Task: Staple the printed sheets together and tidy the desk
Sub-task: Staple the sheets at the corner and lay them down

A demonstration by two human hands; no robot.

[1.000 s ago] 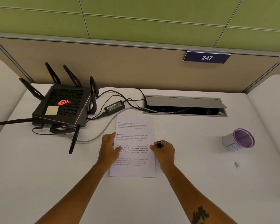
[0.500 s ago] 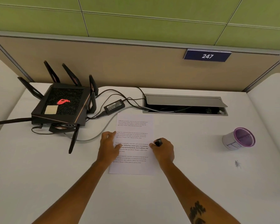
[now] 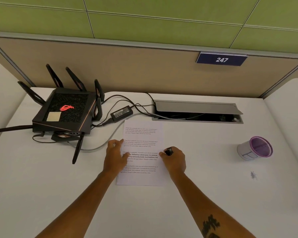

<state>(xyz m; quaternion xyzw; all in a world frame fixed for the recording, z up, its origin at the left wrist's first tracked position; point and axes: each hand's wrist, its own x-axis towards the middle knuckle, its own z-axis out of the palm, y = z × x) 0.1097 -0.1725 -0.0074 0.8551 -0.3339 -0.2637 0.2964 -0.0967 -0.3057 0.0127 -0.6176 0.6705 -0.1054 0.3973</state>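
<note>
While the left hand (image 3: 115,156) rests on the left edge of the printed sheets (image 3: 142,148), its fingers loosely spread with the tips on the paper, the right hand (image 3: 175,160) sits at the opposite edge with its fingers curled round a small black object (image 3: 169,151), probably a compact stapler, though it is too small to tell for certain. The sheets lie flat on the white desk (image 3: 205,194) between the two hands, stretching away from the fingertips toward the cable tray (image 3: 197,111) beyond them. Bracing the stack from both sides likely serves to keep the pages squared, so that a staple would catch them all. Whether a staple is already in cannot be seen. Well out to the right of the right hand a purple-rimmed cup (image 3: 255,148) lies on its side, and beyond the left hand stand a black router (image 3: 65,112) and its power adapter (image 3: 121,113), whose cable runs just past the left fingertips.
</note>
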